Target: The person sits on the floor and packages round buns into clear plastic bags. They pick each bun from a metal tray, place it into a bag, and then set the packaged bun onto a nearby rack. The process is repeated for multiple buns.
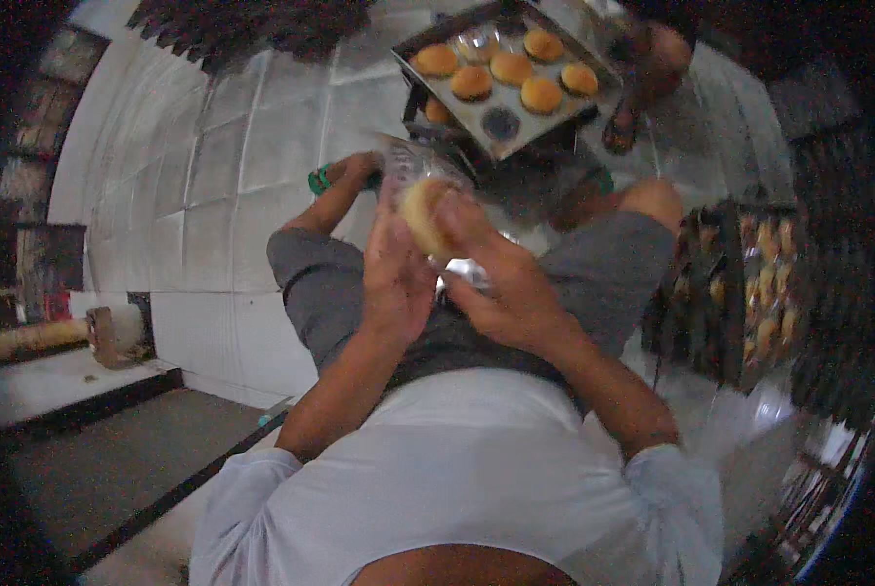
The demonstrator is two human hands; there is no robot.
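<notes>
In front of my lap both hands come together around a round golden bun [420,221], blurred by motion. My right hand [501,278] grips the bun from the right, fingers over its top. Upright on the left, my left hand [396,278] holds a clear plastic bag [405,166] that stretches away past its fingers; the bun is at the bag's near end. I cannot tell how far inside it is. Beyond the hands, a dark-rimmed tray [497,145] carries several golden buns [511,67].
Another tray stands under the bun tray. At the right is a dark crate [721,293] with rows of packed buns [769,273]. A person's foot [621,127] is beside the tray. A wooden roller [42,340] lies at the left, above a grey sunken surface [144,459].
</notes>
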